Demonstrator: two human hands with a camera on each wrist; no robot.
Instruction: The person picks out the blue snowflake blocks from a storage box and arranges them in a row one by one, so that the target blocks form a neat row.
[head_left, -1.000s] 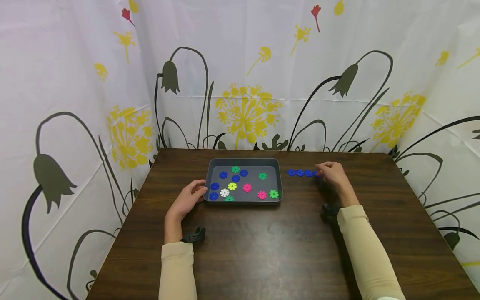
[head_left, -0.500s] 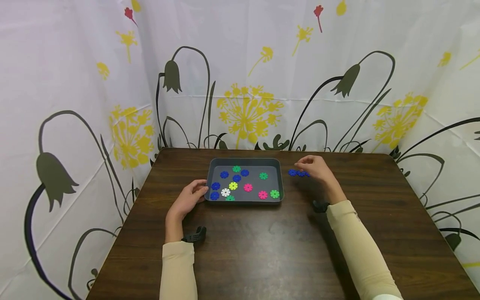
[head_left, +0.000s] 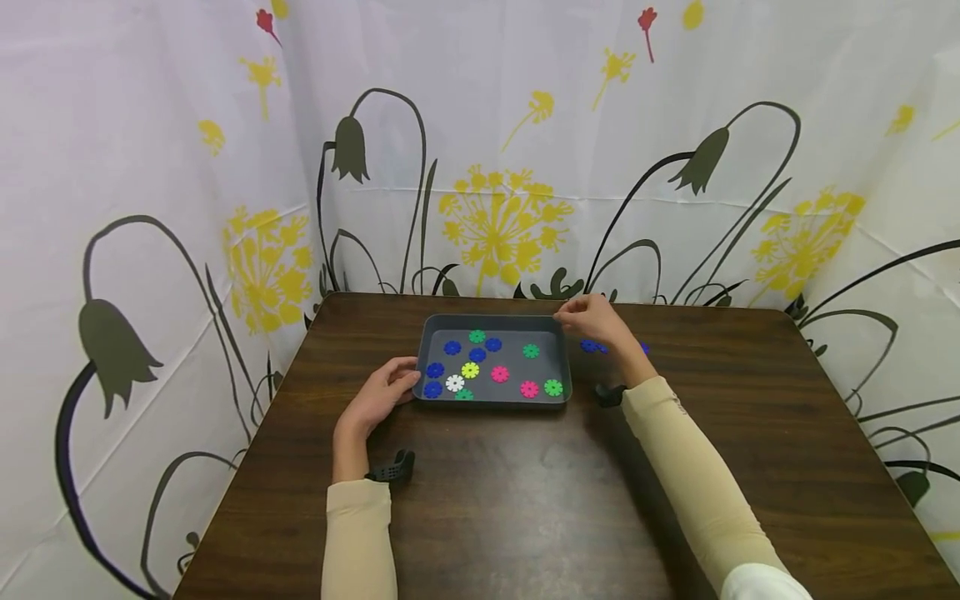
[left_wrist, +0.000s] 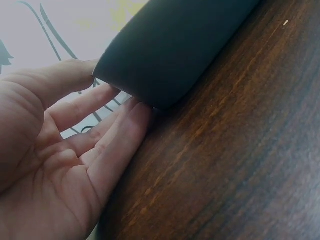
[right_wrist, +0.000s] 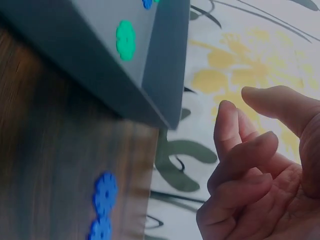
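My left hand [head_left: 378,396] grips the left side of a dark grey tray [head_left: 491,403]. In the left wrist view the thumb lies at the rim of the tray [left_wrist: 170,50] and the fingers touch its underside. My right hand [head_left: 596,321] is over the tray's back right corner. Loosely bent fingers and a thumb held apart, with nothing between them, show in the right wrist view. Notched plastic discs lie in the tray: several blue [head_left: 452,347], several green [head_left: 531,351], two pink [head_left: 499,374], one yellow [head_left: 469,370] and one white [head_left: 455,383].
Right of the tray, a row of blue discs [head_left: 588,345] lies on the brown wooden table [head_left: 495,500], partly hidden by my right wrist. A printed curtain [head_left: 487,125] hangs behind the table's back edge.
My right hand has left the right end of the blue row and moved left to the tray's back corner. My left hand has stayed at the tray.
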